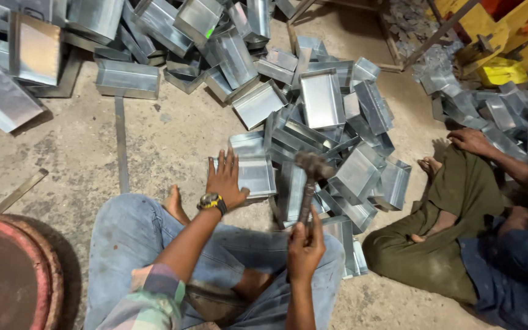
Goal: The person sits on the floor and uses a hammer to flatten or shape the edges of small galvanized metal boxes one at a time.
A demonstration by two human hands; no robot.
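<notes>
Left hand (226, 181) spread flat, pressing shallow shiny sheet-metal tray (253, 166) onto concrete floor (166, 140); right hand (305, 245) clenched around dark-headed wooden-handled hammer (310, 180), just right of tray.

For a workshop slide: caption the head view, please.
Seated on the floor, left hand flat on a metal tray, right hand gripping a hammer.

tray (253, 168): on floor, under left hand (226, 182)
hammer (310, 183): in right hand (305, 247), right of tray
pile (337, 122): behind both
</notes>
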